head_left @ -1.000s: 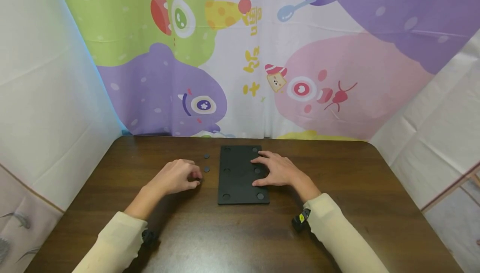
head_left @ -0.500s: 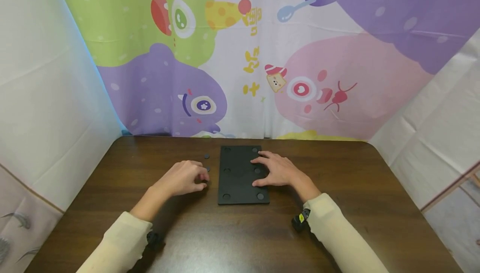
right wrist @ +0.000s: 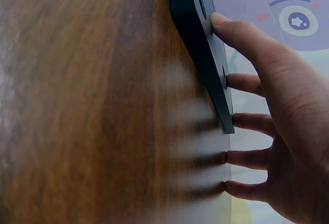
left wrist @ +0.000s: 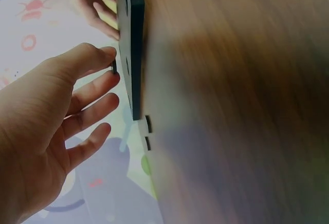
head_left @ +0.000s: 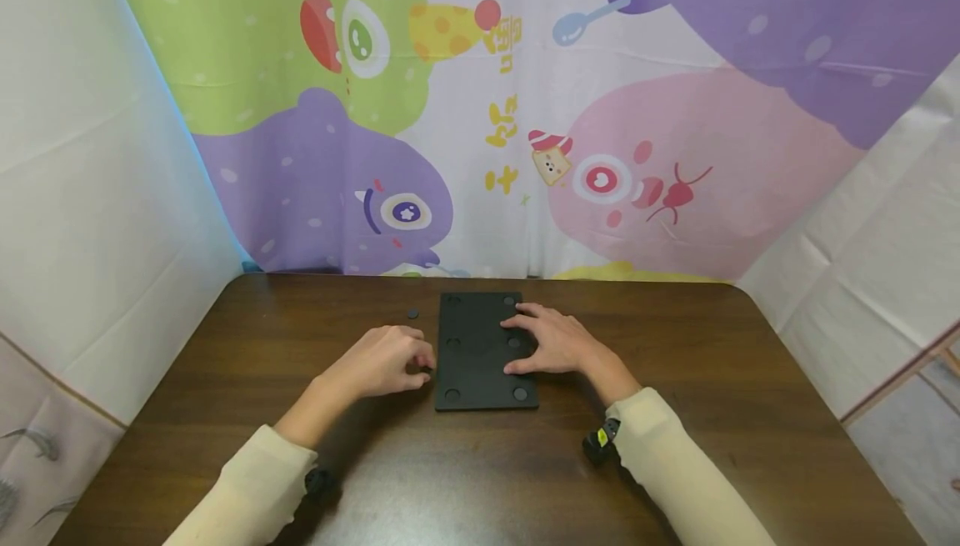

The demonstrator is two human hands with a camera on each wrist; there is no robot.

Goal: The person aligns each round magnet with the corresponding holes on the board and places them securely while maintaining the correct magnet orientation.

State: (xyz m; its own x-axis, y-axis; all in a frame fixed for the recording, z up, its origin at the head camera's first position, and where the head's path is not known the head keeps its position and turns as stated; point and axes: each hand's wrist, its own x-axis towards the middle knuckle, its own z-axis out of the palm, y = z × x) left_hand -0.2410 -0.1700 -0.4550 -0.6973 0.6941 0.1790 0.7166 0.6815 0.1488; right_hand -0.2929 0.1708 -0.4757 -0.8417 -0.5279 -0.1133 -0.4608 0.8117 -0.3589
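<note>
A flat black board with round recesses in two columns lies on the table. Grey discs show in its right column, such as the near right disc; the near left recess looks dark. My left hand is at the board's left edge. Between thumb and index finger it pinches a small dark disc, seen edge-on in the left wrist view, while the other fingers are loosely extended. My right hand rests with spread fingers on the board's right side, thumb and fingertips touching its top.
One loose disc lies on the brown wooden table left of the board; a second loose disc shows near it in the left wrist view. A cartoon-printed curtain hangs behind the table's far edge.
My left hand has moved right, up to the board's left edge, with the pinched disc. It now covers the nearer loose disc in the head view. The right hand and board have stayed put.
</note>
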